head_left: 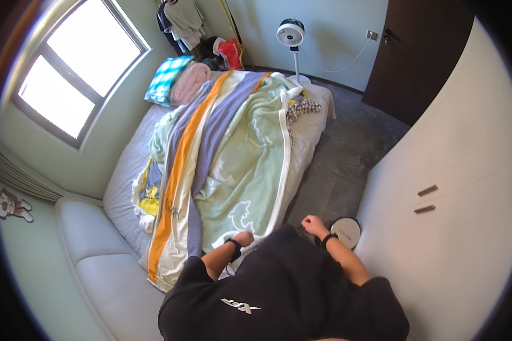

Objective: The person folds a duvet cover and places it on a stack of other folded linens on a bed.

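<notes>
A pale green blanket [242, 182] with white animal shapes and a white border lies spread over the right part of the bed. At its near edge my left hand [244, 238] is closed on the white border; the fingertips are hidden. My right hand [311, 224] hangs just off the bed's near right corner, over the floor. Its fingers are curled, with nothing visible in them. Along the blanket's left side runs a long cover [182, 153] with orange, cream and grey-purple stripes, overlapping it in places.
A blue checked pillow [168, 77] and a pink folded bundle [192, 82] lie at the bed's far left. Beyond the bed stands a white fan [290, 34]. A round white device [346, 232] sits on the floor beside the white wardrobe [444, 170]. The grey padded headboard [105, 278] is at left.
</notes>
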The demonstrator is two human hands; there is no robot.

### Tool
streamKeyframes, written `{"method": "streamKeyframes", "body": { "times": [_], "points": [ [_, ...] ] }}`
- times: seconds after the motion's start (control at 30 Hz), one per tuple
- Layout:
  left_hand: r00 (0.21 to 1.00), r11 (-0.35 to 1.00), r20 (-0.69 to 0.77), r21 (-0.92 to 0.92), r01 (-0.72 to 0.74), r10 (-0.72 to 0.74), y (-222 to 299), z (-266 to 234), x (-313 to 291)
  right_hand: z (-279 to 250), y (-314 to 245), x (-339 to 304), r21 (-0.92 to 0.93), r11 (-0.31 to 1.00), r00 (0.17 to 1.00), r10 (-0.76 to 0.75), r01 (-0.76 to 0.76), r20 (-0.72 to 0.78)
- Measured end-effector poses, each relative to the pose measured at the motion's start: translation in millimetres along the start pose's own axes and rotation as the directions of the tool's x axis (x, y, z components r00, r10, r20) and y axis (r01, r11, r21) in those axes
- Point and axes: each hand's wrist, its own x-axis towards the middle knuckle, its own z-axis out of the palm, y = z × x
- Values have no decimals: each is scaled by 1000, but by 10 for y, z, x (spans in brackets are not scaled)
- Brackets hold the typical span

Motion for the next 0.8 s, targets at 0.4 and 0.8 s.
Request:
{"method": "streamKeyframes", "body": {
  "times": [0.4,0.8],
  "points": [
    [973,995,208,27,99,-103,402,-915,1672,-1276,764,565,-276,917,923,342,-287,178],
    [962,861,-182,-436,-264,202,2806,-3972,5142,-3542,354,1845,312,621,628,773,-719,-92]
  ]
}}
